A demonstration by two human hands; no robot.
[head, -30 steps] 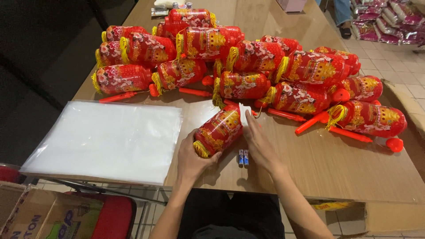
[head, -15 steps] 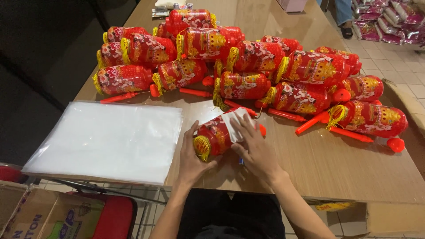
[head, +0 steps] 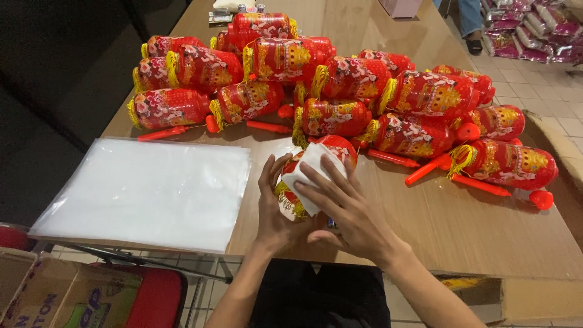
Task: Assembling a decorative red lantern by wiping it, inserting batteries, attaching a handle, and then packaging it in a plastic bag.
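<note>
Held item: red lantern (head: 316, 173), cylinder with gold print and yellow tassel fringe, lifted just above the near edge of the wooden table (head: 437, 231), long axis tilted away from the person.
White sheet: white paper piece (head: 310, 176) lies across the lantern's near face, under the right fingers.
Left hand: left hand (head: 273, 209) cups the lantern from the left and below; thumb and fingers curled around its lower end, clamped on it.
Right hand: right hand (head: 346, 209) lies over the top right; fingers (head: 325, 179) spread apart and pressed flat on the paper and the lantern body.
Lantern vs fingers: it sits between the two palms, its far end showing past the fingertips, tassel fringe peeking out below the left thumb.
Under hands: a small dark object on the table, mostly hidden; kind cannot be told.
Beyond: pile of like lanterns (head: 364, 91) with red plastic handles (head: 425, 170), well past the hands.
Left of hands: stack of clear plastic bags (head: 146, 194), flat, just beside the left wrist.
Below table: cardboard box (head: 61, 297), red stool (head: 158, 297).
</note>
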